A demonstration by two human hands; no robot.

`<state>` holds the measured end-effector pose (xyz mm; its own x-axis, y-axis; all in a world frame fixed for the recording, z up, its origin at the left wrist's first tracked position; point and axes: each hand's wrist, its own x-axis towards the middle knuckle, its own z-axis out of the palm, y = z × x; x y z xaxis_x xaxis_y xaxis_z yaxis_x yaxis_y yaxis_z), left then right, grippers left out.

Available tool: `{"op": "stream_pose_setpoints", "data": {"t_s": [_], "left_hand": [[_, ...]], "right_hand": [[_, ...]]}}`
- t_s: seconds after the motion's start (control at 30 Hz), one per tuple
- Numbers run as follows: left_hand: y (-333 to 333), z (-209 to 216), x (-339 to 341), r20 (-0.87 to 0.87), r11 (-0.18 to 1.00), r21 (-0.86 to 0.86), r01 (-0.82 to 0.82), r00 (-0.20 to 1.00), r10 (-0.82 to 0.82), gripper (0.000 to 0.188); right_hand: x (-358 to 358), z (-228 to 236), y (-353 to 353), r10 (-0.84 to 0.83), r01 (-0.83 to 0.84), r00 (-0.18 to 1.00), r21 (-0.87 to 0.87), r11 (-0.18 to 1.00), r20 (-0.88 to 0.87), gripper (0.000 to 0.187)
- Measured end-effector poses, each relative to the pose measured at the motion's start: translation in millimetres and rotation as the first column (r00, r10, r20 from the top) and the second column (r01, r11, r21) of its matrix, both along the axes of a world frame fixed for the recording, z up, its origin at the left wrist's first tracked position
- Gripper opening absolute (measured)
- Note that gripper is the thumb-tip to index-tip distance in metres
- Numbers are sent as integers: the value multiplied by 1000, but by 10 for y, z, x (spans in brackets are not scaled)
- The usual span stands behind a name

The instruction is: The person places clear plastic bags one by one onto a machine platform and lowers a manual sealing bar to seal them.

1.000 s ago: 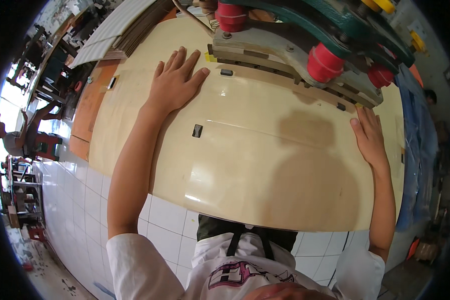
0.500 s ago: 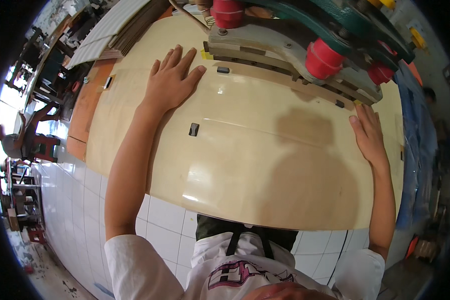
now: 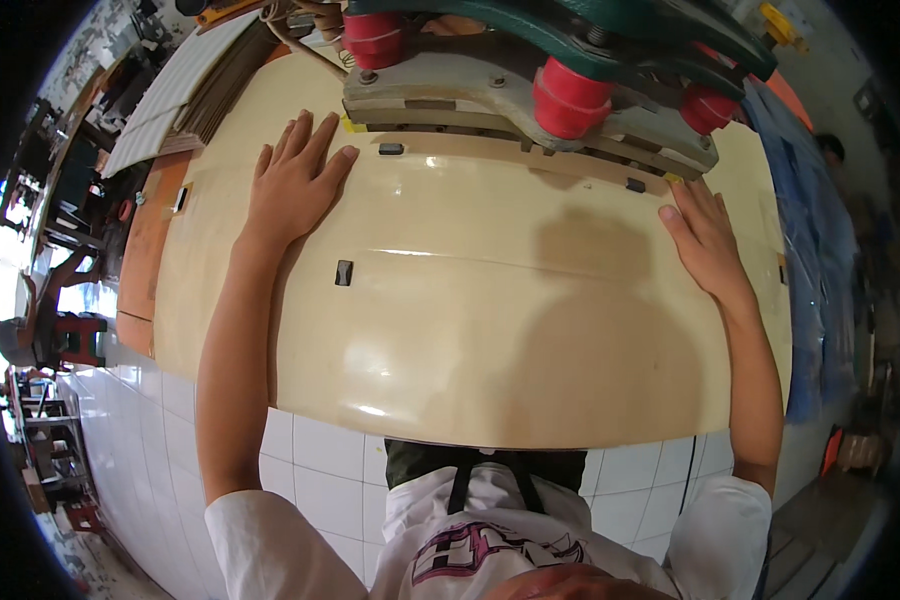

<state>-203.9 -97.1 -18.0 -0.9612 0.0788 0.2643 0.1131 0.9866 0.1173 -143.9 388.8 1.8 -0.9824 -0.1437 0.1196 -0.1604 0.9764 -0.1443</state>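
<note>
My left hand (image 3: pixel 298 185) lies palm down with fingers spread on the smooth cream tabletop (image 3: pixel 470 340). Its thumb points toward the left end of a grey metal press head (image 3: pixel 460 95), where a yellow patch (image 3: pixel 351 124) shows. At the other end my right hand (image 3: pixel 705 237) rests palm down, fingers extended, fingertips beside another yellow patch (image 3: pixel 674 178). Neither hand visibly holds anything. Red knobs (image 3: pixel 572 97) and dark green arms (image 3: pixel 460 13) stand above the press head. What lies directly beneath it is hidden.
Small dark blocks sit on the tabletop: one near the left thumb (image 3: pixel 391 149), one near the right hand (image 3: pixel 635 185), another closer to me (image 3: pixel 344 272). Stacked pale sheets (image 3: pixel 185 85) stand far left. Blue plastic sheeting (image 3: pixel 815 270) hangs at the right. Another person (image 3: pixel 15 340) sits at far left.
The view has turned, so most of the scene sits further left. Less of the press head's underside shows, and it looks lower. Both hands stay flat in about the same places.
</note>
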Motion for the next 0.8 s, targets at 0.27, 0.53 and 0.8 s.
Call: {"op": "stream_pose_setpoints", "data": {"t_s": [0.27,0.53,0.8], "left_hand": [[-35,-35,-17,2,999,-40,15,1000,-15,63],[28,17,14,9,1000,-6,2,1000,-2,62],[35,7,-3,36,1000,-12,-11,999,12,64]], "right_hand": [[19,-19,-14,-10,10,1000,24,1000,-9,63],[36,-20,-10,-12,13,1000,27,1000,-14,63],[41,-2,-5,-22,22,1000,29,999,-10,63]]}}
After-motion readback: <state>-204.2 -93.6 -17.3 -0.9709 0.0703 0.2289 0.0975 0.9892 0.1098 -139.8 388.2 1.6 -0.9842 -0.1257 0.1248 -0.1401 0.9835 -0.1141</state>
